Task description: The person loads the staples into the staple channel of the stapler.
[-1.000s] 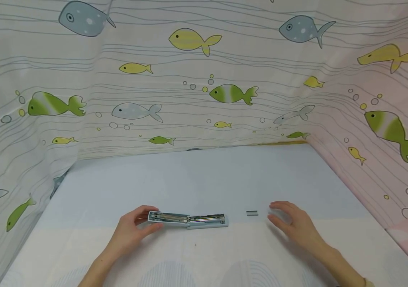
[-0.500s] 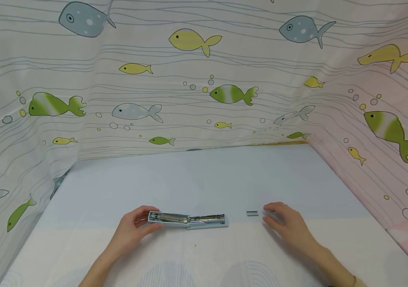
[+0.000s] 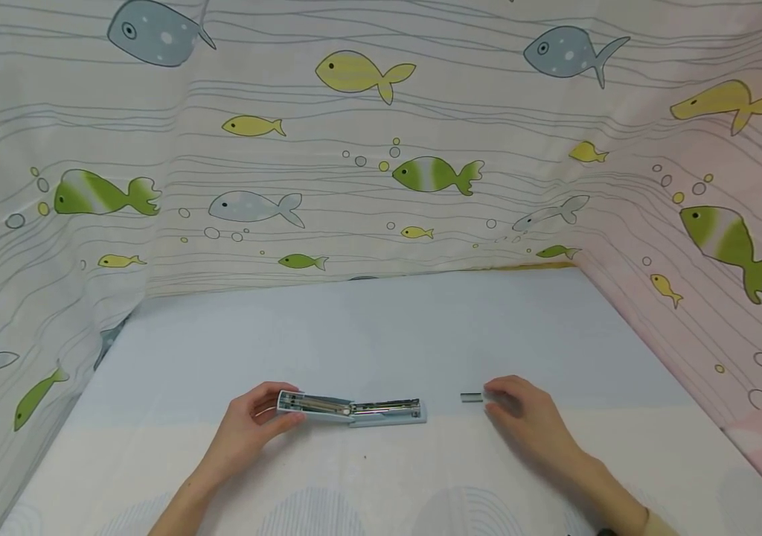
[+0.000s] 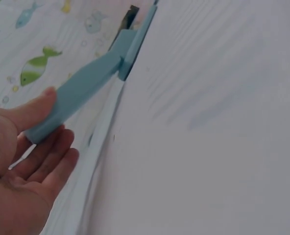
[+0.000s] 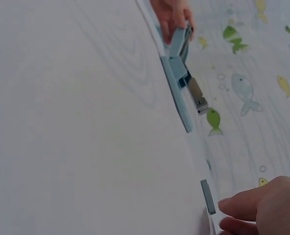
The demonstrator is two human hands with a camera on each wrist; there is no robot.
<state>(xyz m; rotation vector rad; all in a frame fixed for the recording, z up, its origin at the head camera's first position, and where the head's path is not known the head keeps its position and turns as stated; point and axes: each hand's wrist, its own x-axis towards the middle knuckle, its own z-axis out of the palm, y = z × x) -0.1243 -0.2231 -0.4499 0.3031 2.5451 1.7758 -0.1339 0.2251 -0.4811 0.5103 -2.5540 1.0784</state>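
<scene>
A light blue stapler (image 3: pixel 388 419) lies folded wide open on the table, its metal magazine showing. My left hand (image 3: pixel 255 415) grips the end of its raised top cover between thumb and fingers. In the left wrist view the blue cover (image 4: pixel 84 88) slants up from the base into that grip. A short grey strip of staples (image 3: pixel 471 397) rests to the right of the stapler. Beside its right end is my right hand (image 3: pixel 524 411), thumb and fingers parted. Seen from the right wrist, the fingertips (image 5: pixel 226 204) sit just off the end of the staple strip (image 5: pixel 208 197).
A pale blue and white cloth covers the table (image 3: pixel 381 327). Curtains (image 3: pixel 341 164) printed with fish stand behind it and along both sides. One tiny dark speck (image 3: pixel 365 457) lies on the cloth in front of the stapler.
My right hand has moved left, closing the distance to the staple strip. The left hand, the stapler and the strip have stayed in place.
</scene>
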